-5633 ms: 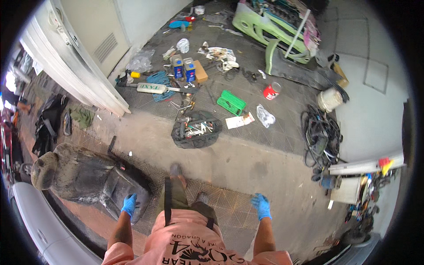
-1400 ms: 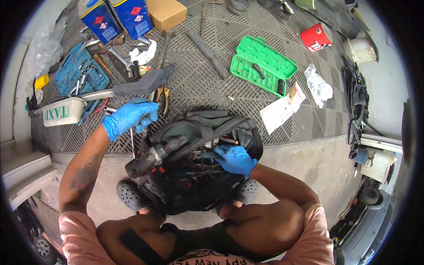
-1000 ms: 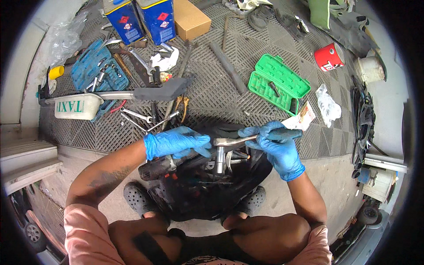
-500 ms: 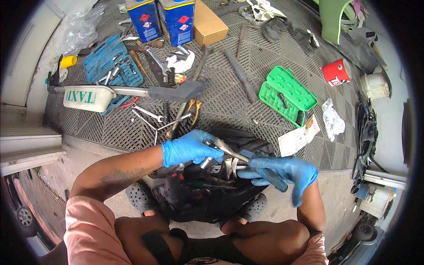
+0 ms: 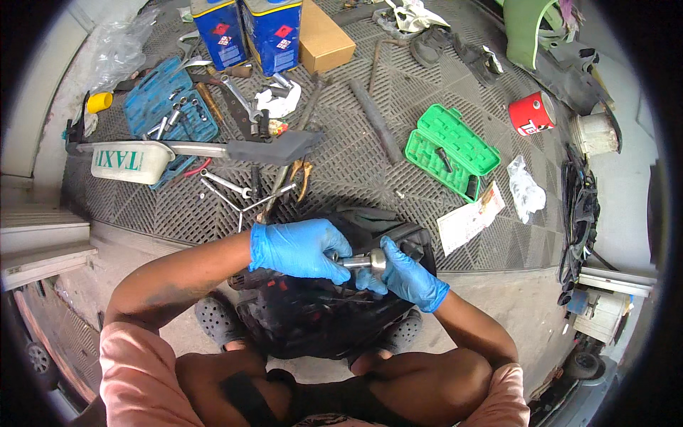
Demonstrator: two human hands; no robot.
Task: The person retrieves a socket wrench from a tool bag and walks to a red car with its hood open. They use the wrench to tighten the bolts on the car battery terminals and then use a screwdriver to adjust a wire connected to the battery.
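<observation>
Both my hands wear blue gloves and meet above a black bag between my feet. My left hand is closed around a shiny socket, and another small metal piece shows at its fingers. My right hand grips the rounded metal head of what looks like a ratchet wrench, thumb on top. Socket and head are in line and appear to touch; whether they are locked together I cannot tell. The wrench's handle is hidden by the right hand.
On the grey mat lie a Y-shaped wrench, combination wrenches, a blue socket case, a roof sign on a bar and an open green case. Beyond are blue cans, a cardboard box and a red tin.
My right hand has come left and closed around the tool's head. The long handle that lay between the hands is now out of sight, and the socket lies in line with the head.
</observation>
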